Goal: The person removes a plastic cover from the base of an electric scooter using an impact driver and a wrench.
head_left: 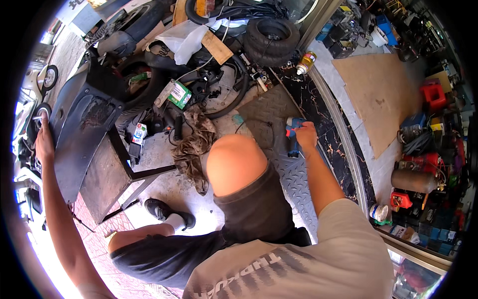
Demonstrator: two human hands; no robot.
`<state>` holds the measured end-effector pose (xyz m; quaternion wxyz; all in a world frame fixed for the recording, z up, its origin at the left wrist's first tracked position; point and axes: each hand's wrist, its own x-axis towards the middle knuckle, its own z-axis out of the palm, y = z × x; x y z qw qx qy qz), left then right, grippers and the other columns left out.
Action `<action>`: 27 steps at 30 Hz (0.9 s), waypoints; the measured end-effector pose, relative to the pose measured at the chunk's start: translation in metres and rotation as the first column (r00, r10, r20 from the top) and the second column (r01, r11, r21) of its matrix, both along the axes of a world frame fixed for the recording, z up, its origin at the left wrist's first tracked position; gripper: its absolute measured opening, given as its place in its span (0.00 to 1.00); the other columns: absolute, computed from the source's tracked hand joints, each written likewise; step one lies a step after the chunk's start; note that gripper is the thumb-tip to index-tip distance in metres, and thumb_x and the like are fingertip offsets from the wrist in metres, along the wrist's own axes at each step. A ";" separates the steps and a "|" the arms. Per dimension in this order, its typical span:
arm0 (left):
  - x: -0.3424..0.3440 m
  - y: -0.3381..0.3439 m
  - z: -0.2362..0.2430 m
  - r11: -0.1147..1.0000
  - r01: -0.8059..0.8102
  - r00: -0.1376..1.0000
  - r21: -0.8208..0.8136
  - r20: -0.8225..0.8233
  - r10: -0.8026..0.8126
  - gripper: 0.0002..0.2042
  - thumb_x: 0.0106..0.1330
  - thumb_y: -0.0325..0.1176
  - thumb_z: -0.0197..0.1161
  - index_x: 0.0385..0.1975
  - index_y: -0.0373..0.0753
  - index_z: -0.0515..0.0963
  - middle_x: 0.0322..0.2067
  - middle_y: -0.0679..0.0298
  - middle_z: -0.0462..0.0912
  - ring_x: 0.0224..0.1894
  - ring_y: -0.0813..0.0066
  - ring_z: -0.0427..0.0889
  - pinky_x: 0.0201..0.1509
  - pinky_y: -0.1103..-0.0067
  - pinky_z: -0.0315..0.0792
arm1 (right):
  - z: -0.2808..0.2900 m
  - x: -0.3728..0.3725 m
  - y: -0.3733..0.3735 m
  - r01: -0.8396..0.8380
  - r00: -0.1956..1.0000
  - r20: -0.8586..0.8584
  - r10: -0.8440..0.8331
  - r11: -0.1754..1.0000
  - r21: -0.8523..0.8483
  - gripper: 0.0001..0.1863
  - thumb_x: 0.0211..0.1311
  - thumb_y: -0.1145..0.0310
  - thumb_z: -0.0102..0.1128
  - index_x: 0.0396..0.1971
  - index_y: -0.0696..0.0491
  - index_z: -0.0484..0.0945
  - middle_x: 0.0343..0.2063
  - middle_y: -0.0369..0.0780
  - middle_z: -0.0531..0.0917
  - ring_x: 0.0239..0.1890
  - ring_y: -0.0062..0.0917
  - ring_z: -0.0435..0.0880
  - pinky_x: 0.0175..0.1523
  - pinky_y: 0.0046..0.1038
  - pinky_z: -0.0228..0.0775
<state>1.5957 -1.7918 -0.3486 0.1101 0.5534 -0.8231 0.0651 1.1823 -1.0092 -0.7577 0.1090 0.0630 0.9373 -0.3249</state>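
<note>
The right hand (305, 135) reached out to the far side of the raised bare knee (234, 163), its fingers wrapped tight round the grip of a blue and black cordless power drill (293, 135), which stood on the grey ribbed metal ramp plate (294, 174) beside the black marbled floor strip (318, 107). The left hand (44, 142) was stretched far out to the left, fingers laid close together over the top edge of a large dark grey plastic scooter body panel (82, 129); whether they curled behind the edge could not be told. That panel leaned against a small dark metal stool (107, 172) standing on the concrete floor. Between the stool and the knee lay a crumpled, oil-stained brown rag (195, 144). Farther off sat a green and white cardboard box (179, 94), a stack of small black rubber tyres (271, 40) and a yellow spray can (305, 62). A flat brown cardboard sheet (381, 94) lay far right.
</note>
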 end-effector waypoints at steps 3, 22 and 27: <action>-0.013 -0.011 -0.007 1.000 0.021 0.998 0.004 -0.056 -0.020 0.54 0.66 0.82 0.28 0.67 0.37 0.76 0.63 0.46 0.79 0.70 0.50 0.73 0.74 0.65 0.61 | 0.021 0.013 -0.028 0.245 0.957 -0.208 -0.204 0.950 0.192 0.31 0.50 0.53 0.74 0.52 0.52 0.78 0.53 0.50 0.81 0.60 0.45 0.79 0.64 0.43 0.74; -0.054 0.080 0.010 0.999 0.024 0.997 -0.043 -0.067 -0.027 0.49 0.68 0.80 0.27 0.55 0.45 0.85 0.55 0.44 0.84 0.63 0.45 0.79 0.68 0.59 0.68 | -0.030 0.010 -0.022 0.524 0.851 0.230 -0.471 0.773 -0.358 0.24 0.44 0.65 0.78 0.42 0.62 0.86 0.39 0.39 0.86 0.38 0.28 0.84 0.45 0.35 0.77; -0.038 0.083 0.015 0.998 0.061 0.997 0.028 -0.049 -0.060 0.48 0.69 0.79 0.27 0.52 0.45 0.87 0.51 0.45 0.86 0.61 0.45 0.80 0.65 0.58 0.70 | 0.117 0.016 -0.065 0.186 0.939 -0.038 -0.341 0.599 -0.779 0.19 0.54 0.66 0.74 0.45 0.57 0.85 0.39 0.38 0.86 0.41 0.27 0.84 0.48 0.30 0.76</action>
